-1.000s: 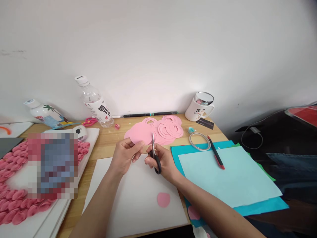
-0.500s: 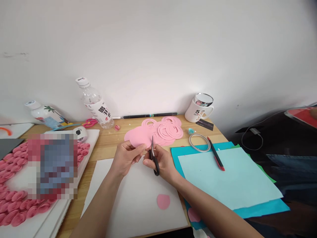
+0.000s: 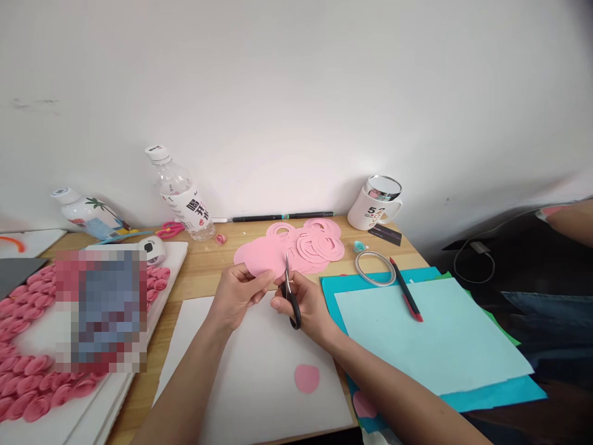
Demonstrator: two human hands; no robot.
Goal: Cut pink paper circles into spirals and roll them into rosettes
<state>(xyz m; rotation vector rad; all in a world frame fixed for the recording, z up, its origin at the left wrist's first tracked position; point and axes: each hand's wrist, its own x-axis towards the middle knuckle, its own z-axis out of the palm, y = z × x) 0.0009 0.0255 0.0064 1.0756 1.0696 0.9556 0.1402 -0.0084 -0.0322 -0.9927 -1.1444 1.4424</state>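
Observation:
My left hand [image 3: 236, 293] pinches the lower edge of a round pink paper piece [image 3: 265, 254], thumb on top. Black-handled scissors [image 3: 291, 303] are in my right hand [image 3: 308, 306], blades pointing away from me at the right edge of the pink paper. The blades look nearly closed; whether they bite into the paper I cannot tell. Just behind the held paper lies a heap of pink paper circles and spiral-cut rings [image 3: 319, 244]. Under my wrists is a white board [image 3: 254, 377], with a small pink paper disc [image 3: 306, 378] on it.
On the left, rolled pink paper flowers [image 3: 34, 364] cover a white panel, partly pixelated. A clear bottle [image 3: 185, 198] and a mug [image 3: 374, 204] stand by the wall. To the right are a tape roll [image 3: 375, 269], a black-red pen [image 3: 406, 290] and blue paper sheets [image 3: 430, 340]. Another person's arm [image 3: 569, 228] shows.
The view has shifted slightly, so most things sit a little further right. My hands keep their hold on the paper and scissors. The other person's arm at the far right reaches further into view.

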